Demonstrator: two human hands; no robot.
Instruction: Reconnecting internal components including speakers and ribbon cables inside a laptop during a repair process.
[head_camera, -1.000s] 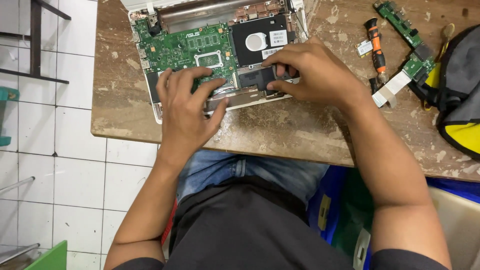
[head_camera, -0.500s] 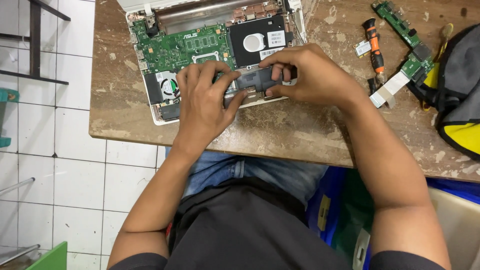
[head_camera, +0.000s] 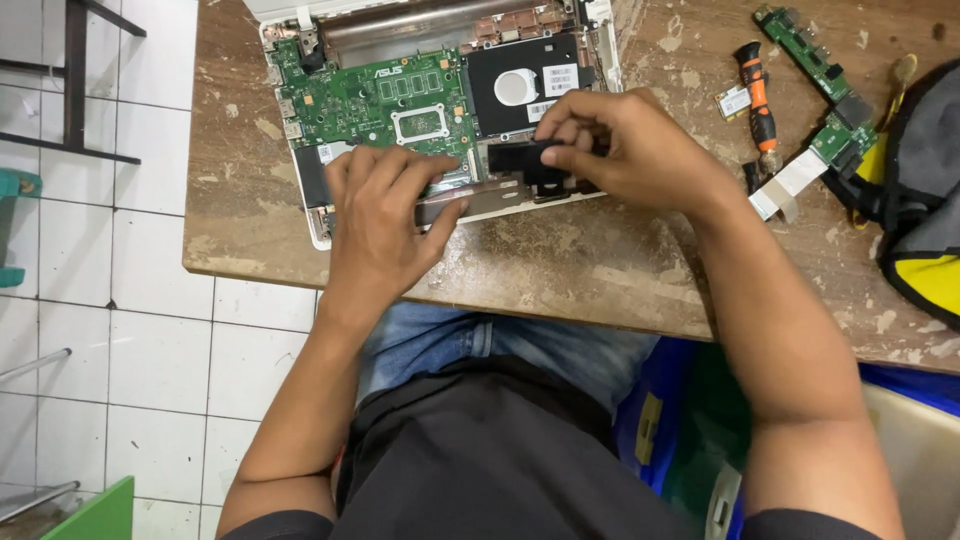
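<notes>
Green board (head_camera: 375, 100) and drive (head_camera: 520, 85) lie bare beyond both hands: laptop (head_camera: 310, 215) already opened. Right hand (head_camera: 630, 150) pinches a black part (head_camera: 525, 160) at its fingertips; left hand (head_camera: 385, 215) presses flat beside it, not yet seated.

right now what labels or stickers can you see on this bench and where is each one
White rectangular sticker on the black hard drive in the opened laptop, beside the round silver disc.
Smaller white sticker on the drive's near edge, by the right hand.
Small white label on the wireless card, on the table left of the orange-handled screwdriver.
No screens or packages show.
</notes>
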